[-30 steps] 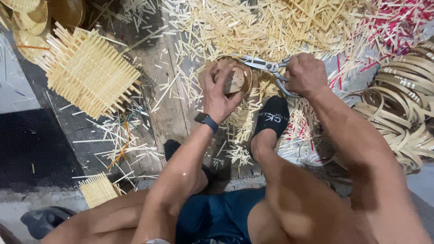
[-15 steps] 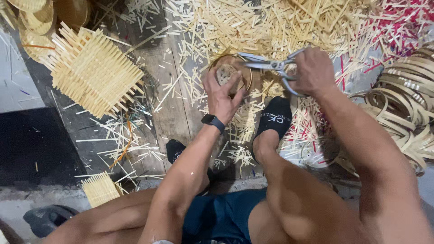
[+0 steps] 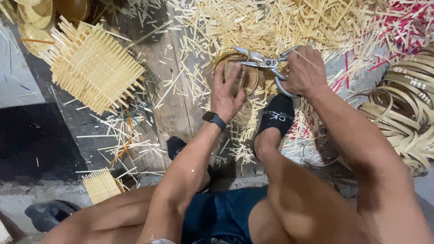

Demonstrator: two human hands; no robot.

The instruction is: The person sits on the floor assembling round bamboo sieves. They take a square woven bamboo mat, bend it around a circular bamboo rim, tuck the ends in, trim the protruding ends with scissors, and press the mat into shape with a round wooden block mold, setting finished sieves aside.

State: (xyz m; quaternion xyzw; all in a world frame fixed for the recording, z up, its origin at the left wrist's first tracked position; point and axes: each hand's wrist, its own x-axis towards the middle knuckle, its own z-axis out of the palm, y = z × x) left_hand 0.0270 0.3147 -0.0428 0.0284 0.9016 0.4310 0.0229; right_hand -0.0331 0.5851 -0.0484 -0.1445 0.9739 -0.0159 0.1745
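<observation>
Gripping scissors (image 3: 262, 61), the right hand (image 3: 304, 72) is trimming a small round woven basket (image 3: 235, 74) the left hand (image 3: 228, 92) is clasping, offcuts (image 3: 271, 22) already piling up.

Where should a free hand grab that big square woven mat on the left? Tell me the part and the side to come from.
Grip the woven mat by its dense woven body at the lower right corner, coming from the bare plank side. Loose strip ends bristle from every edge and would likely bend or slip, so reach past them. It lies flat, so pinch from above.

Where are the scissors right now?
In the head view, upper centre: the scissors are in the right hand, blades across the small round basket under the left hand.
</observation>
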